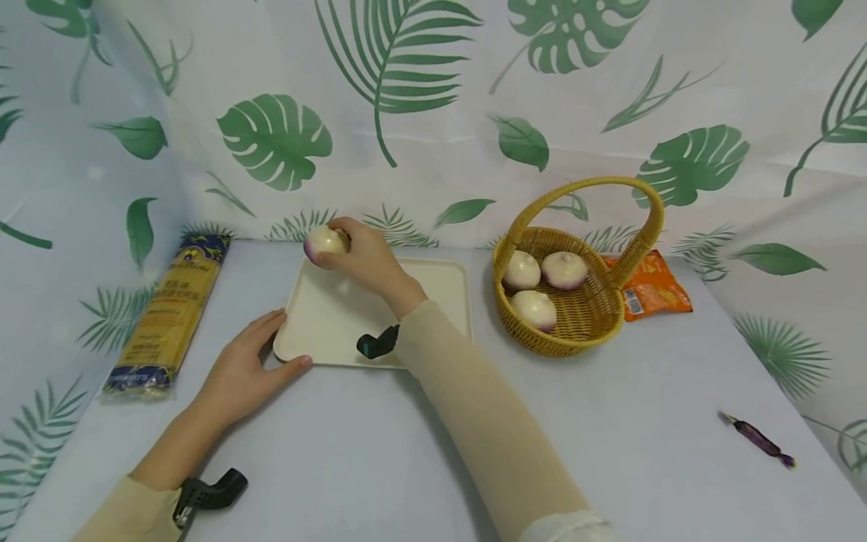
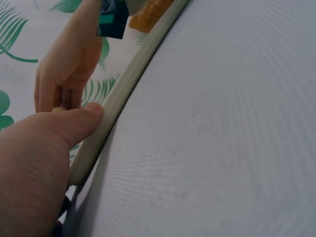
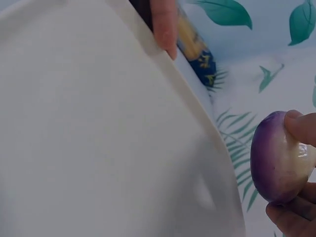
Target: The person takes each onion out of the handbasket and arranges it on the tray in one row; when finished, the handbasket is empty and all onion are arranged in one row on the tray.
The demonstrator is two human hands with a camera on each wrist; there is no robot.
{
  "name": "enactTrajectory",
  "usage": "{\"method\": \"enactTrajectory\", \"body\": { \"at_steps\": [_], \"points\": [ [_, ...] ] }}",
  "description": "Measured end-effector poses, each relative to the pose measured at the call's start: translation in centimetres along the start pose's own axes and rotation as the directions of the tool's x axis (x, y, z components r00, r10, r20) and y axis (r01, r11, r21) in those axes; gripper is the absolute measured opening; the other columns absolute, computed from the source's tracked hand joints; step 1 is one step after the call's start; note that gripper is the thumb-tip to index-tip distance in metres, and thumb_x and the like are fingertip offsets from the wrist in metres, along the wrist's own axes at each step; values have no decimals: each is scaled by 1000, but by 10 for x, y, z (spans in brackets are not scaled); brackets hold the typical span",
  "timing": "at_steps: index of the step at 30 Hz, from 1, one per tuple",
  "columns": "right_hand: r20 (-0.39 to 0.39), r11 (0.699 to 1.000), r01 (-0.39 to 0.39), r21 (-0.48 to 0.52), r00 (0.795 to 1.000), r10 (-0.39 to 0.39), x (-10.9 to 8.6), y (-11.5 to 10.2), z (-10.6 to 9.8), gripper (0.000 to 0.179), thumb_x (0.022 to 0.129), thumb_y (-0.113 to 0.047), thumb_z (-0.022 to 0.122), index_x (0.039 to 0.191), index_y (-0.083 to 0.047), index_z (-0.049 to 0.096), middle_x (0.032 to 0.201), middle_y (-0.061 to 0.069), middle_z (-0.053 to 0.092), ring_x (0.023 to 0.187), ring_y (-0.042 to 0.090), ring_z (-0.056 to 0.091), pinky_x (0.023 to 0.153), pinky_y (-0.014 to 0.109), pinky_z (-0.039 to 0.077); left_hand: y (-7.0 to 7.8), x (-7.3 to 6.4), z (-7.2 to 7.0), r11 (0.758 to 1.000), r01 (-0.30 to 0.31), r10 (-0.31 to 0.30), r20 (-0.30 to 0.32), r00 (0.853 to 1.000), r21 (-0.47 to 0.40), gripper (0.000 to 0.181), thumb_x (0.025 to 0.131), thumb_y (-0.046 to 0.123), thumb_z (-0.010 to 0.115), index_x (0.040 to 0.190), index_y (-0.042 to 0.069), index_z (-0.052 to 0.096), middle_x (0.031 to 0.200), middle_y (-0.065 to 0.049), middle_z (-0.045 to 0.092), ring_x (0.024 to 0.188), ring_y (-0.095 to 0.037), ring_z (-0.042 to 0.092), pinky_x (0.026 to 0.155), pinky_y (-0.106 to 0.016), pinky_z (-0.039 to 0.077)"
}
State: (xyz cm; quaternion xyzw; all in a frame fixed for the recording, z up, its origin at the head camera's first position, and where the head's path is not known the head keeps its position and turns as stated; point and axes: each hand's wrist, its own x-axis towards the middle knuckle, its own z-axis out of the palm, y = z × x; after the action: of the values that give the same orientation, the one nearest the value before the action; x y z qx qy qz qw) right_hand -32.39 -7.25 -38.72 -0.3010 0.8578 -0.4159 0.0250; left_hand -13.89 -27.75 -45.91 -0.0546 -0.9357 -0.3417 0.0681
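Observation:
My right hand (image 1: pixel 366 260) holds a white-and-purple onion (image 3: pixel 279 158) above the far left corner of a cream tray (image 1: pixel 433 278), its thumb and fingers pressed to opposite sides. The onion is clear of the tray's surface. At the near left corner of that tray, my left hand (image 1: pixel 244 373) touches the rim with fairly straight fingers. Its thumb (image 2: pixel 86 116) lies against the near edge in the left wrist view, while a fingertip (image 3: pixel 165 37) meets the left edge in the right wrist view. Three similar onions (image 1: pixel 535 310) sit in a yellow wicker basket (image 1: pixel 562 346) right of the tray.
A yellow-and-blue pack of spaghetti (image 1: pixel 169 316) lies left of the tray. Behind the basket is an orange snack packet (image 1: pixel 653 286). A small dark purple wrapped item (image 1: pixel 759 438) rests near the right table edge. Leaf-patterned cloth (image 1: pixel 433 188) stands along the back.

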Motion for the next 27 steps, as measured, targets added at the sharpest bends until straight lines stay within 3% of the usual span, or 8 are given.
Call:
{"method": "enactTrajectory", "body": {
  "at_steps": [9,20,27],
  "points": [
    [29,1000,-11,-26,1000,12,13,1,25,64,102,-35,82,154,-5,59,149,9,66,131,18,63,108,25,53,1,-2,-2,1000,-2,2,0,1000,-16,95,96,47,86,162,-9,44,168,-29,42,155,-52,38,125,-69,36],
    [9,999,4,-42,1000,-4,15,10,28,63,103,-32,81,154,-3,57,150,12,65,135,23,62,111,30,53,6,5,-2,1000,-28,28,-6,1000,-6,94,96,46,86,161,-8,45,167,-28,43,155,-51,39,126,-68,35],
    [54,999,16,-39,998,-14,15,12,38,64,103,-33,80,155,-5,57,152,10,63,135,20,60,112,28,50,2,1,-2,1000,-6,6,2,1000,-1,96,96,50,84,161,-8,45,167,-29,42,155,-51,39,126,-68,34]
  ]
}}
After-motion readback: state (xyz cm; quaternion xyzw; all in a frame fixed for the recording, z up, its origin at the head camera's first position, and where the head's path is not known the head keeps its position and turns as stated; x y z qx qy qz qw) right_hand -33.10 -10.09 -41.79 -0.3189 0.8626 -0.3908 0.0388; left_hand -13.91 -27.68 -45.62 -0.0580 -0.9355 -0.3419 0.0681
